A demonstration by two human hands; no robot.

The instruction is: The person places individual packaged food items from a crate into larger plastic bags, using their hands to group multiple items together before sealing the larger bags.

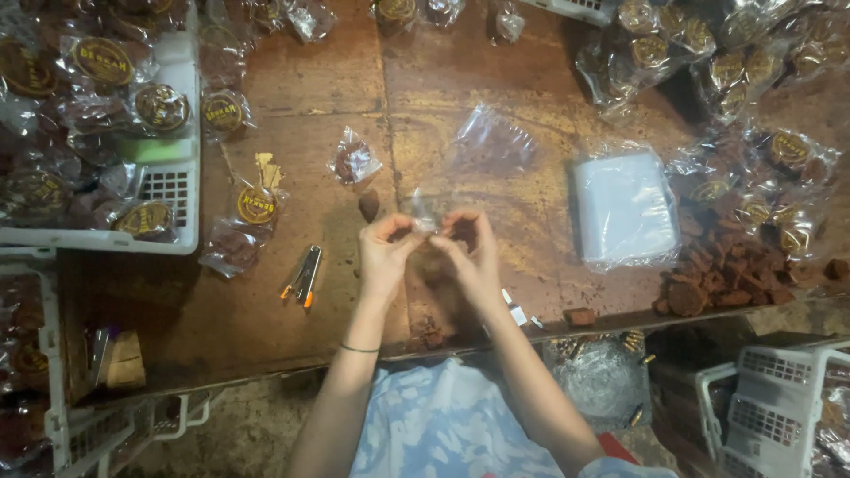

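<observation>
Head view is showing your left hand [382, 252] and right hand [471, 252] meeting over the middle of the wooden bench [292, 133], fingers of both pinching the mouth of a clear plastic bag [482, 146] that is stretching up and away from you, equally near both hands. A white basket [177, 190] at far left is holding filled, labelled packets, while a stack of clear bags [624, 208] and a heap of brown cakes [722, 265] are lying to your right.

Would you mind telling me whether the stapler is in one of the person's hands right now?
No, the stapler lies on the wooden table left of the left hand, while both that and the right hand pinch a clear plastic bag.
</observation>
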